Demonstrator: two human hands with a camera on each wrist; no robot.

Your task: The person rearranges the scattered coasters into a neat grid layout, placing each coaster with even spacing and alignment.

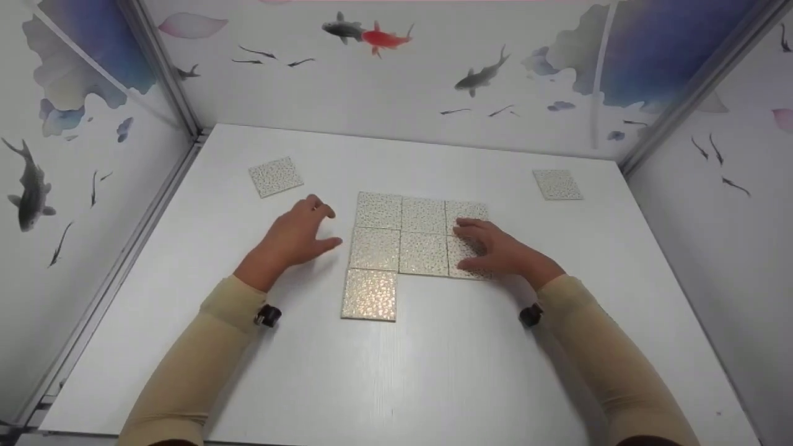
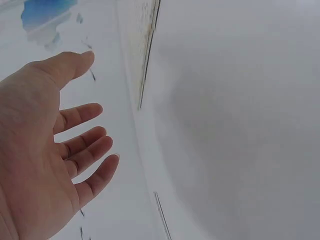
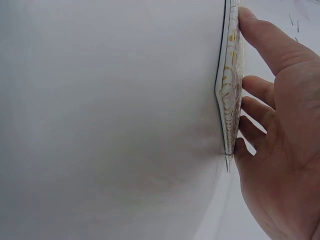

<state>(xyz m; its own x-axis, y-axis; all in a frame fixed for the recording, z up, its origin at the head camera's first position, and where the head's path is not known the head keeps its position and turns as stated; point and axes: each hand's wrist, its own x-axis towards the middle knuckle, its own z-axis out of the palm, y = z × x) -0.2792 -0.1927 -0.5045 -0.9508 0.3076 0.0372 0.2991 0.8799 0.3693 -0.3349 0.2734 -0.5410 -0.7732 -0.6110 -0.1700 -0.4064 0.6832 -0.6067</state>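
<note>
Square speckled tiles [image 1: 422, 251] lie edge to edge on the white table in two rows of three. One more tile [image 1: 370, 294] adjoins the near left corner of this block and reflects the light. My right hand [image 1: 500, 248] is over the right-hand column, its fingertips touching the tile surface [image 3: 231, 100] in the right wrist view. It partly hides those tiles. To the left of the block, apart from it, my left hand [image 1: 296, 234] hovers with loosely bent fingers and nothing in them; the left wrist view shows its palm [image 2: 35, 145].
A loose tile [image 1: 276, 176] lies at the back left of the table, turned at an angle. Another loose tile [image 1: 558, 184] lies at the back right. Panels printed with fish [image 1: 384, 39] wall the table [image 1: 446, 365] at the back and both sides.
</note>
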